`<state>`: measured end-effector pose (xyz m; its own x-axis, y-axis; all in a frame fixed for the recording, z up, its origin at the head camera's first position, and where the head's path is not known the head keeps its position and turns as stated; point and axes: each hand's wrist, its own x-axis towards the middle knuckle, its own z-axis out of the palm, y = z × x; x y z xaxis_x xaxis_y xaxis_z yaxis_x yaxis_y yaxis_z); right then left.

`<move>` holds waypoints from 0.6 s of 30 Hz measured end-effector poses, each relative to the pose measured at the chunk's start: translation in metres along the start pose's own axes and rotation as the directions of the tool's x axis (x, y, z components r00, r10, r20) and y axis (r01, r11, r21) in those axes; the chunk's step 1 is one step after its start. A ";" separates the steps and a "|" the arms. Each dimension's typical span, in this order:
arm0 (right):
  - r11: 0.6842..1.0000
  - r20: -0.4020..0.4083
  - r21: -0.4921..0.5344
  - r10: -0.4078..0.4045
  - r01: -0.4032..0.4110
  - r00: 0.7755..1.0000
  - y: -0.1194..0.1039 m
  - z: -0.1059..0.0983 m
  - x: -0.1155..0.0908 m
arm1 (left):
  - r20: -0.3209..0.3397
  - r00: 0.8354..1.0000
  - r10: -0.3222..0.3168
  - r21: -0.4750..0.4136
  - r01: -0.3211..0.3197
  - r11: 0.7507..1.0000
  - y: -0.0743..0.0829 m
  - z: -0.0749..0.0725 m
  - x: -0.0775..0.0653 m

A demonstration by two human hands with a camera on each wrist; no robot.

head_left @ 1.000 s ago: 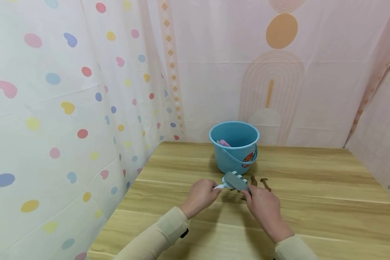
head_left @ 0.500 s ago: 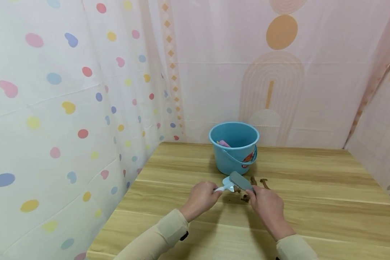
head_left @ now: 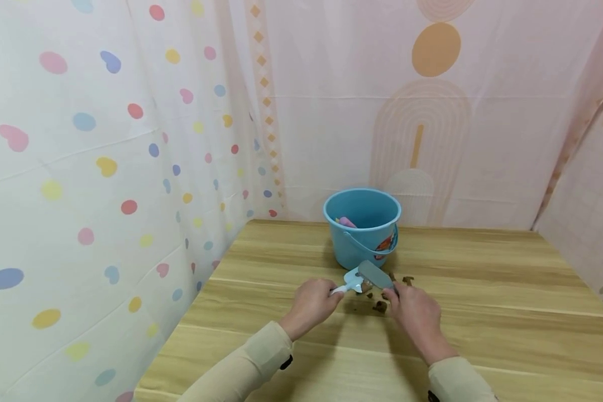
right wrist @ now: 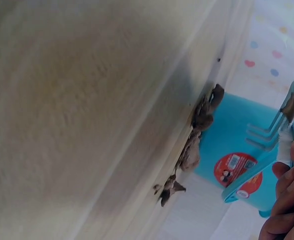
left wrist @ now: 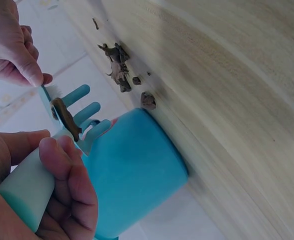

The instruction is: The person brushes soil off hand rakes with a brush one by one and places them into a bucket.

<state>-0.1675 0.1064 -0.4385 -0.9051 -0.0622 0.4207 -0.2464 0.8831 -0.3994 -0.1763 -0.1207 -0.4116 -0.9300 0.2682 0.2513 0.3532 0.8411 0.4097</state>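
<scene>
My left hand (head_left: 311, 306) grips the pale handle of a small light-blue toy rake (head_left: 352, 278), fingers curled round it. Along the rake's head, a brown clay-like lump (left wrist: 67, 119) lies across the base of its prongs in the left wrist view. My right hand (head_left: 416, 314) pinches a grey-backed brush (head_left: 374, 274) with white bristles (right wrist: 285, 144), held right at the lump. Both tools are above the table, in front of the blue bucket (head_left: 354, 245). Several brown crumbly pieces (left wrist: 118, 67) lie on the tabletop below.
The blue bucket stands behind the tools with its handle hanging down; a pink-purple thing (head_left: 347, 221) shows inside. The wood-grain table (head_left: 482, 312) reaches back to a patterned curtain (head_left: 321, 123). A dotted curtain (head_left: 105, 223) hangs along the left.
The brush has shifted right across the rake, uncovering more of the rake's head. The rake has tilted, and more brown pieces show below. The bucket stays put.
</scene>
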 end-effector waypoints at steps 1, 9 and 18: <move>1.000 -0.001 0.001 -0.001 0.001 1.000 0.002 -0.001 0.001 | 0.001 1.000 -0.001 -0.003 0.001 1.000 0.000 0.000 0.000; 0.996 0.058 0.053 0.070 -0.073 0.996 0.004 -0.012 0.008 | 0.009 1.000 -0.005 0.033 0.005 0.999 -0.002 -0.002 0.002; 0.998 0.042 0.055 -0.034 0.031 0.999 -0.025 -0.008 -0.001 | -0.004 1.000 0.002 0.067 -0.002 0.998 0.000 0.002 0.007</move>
<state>-0.1575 0.0887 -0.4223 -0.9100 -0.1116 0.3992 -0.2935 0.8536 -0.4304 -0.1829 -0.1177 -0.4114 -0.9289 0.2682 0.2555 0.3474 0.8701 0.3496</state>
